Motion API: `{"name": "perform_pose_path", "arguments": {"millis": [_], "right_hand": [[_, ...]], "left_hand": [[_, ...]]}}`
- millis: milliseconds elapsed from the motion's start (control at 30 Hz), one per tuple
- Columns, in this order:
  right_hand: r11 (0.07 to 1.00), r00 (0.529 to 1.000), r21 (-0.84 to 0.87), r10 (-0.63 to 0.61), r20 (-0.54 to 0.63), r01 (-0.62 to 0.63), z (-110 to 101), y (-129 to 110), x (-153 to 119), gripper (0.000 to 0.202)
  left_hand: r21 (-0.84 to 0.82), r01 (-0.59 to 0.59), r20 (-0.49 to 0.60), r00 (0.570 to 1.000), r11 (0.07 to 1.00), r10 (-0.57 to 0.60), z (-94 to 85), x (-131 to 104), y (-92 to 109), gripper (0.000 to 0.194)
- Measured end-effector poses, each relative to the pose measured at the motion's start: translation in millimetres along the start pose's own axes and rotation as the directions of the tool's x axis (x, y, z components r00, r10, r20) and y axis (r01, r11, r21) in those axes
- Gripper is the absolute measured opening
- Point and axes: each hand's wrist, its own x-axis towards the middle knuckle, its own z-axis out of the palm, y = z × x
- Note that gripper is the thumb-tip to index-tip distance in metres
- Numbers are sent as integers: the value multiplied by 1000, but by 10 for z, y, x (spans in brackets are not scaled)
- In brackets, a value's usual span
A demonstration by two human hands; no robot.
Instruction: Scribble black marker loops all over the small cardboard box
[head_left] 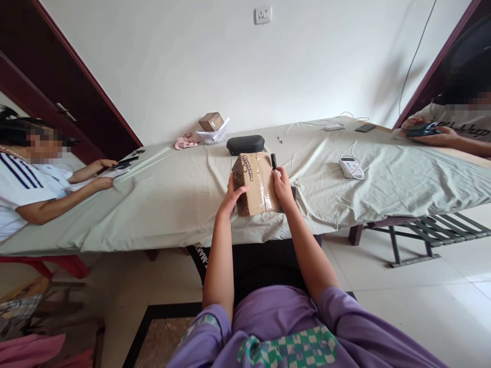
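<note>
A brown cardboard box (256,185) is held up over the front of the cloth-covered table, with black scribbles on its top and dark marks over its left side. Clear tape runs along it. My left hand (231,195) grips the box's left side, thumb on the upper face. On the right side, my right hand (283,187) holds the box and also a black marker (273,161), which sticks up from the fingers. Just behind the box lies a black oval case (245,144).
On the grey tablecloth (172,204) are a small box (211,121) on a plastic bag, a pink cloth (186,141), a white device (351,167) with a cable, and a dark phone (365,128). People sit at left and right, each holding something.
</note>
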Motion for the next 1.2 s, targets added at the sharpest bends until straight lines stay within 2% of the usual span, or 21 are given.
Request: {"name": "perform_pose_path", "arguments": {"millis": [100, 267, 367, 533, 700, 833, 933, 1033, 1133, 1200], "right_hand": [[999, 1000, 42, -25, -19, 25, 10, -3, 3, 27], [974, 987, 159, 159, 30, -162, 8, 65, 44, 26], [980, 982, 67, 188, 3, -188, -8, 133, 73, 29], [974, 976, -82, 206, -65, -211, -18, 277, 86, 12], [943, 962, -193, 264, -66, -272, -30, 431, 24, 9], [908, 941, -251, 336, -43, -336, 3, 503, 90, 14], [872, 903, -265, 429, 10, -412, 64, 517, 190, 26], [849, 861, -243, 501, 89, -469, 99, 508, 224, 56], [850, 843, -197, 518, 145, -489, 47, 482, 177, 84], [849, 833, -169, 525, 175, -500, -47, 445, 139, 91]], "left_hand": [[-63, 15, 5, 1000, 998, -15, -11, 9, -98, 121], [-164, 23, 15, 1000, 986, -21, -91, 54, -290, 113], [-190, 18, 16, 1000, 982, -15, -138, 75, -355, 111], [-198, -2, 16, 1000, 980, 5, -157, 86, -374, 107], [-183, -17, 27, 999, 983, 22, -153, 72, -358, 101], [-181, -19, 28, 999, 983, 25, -159, 66, -372, 101], [-197, -16, 25, 999, 980, 21, -167, 55, -393, 105], [-218, -13, 12, 1000, 976, 16, -184, 39, -414, 111], [-233, -4, -10, 1000, 973, 1, -211, 31, -432, 115], [-242, -8, -22, 1000, 970, 3, -228, 35, -443, 116]]}}
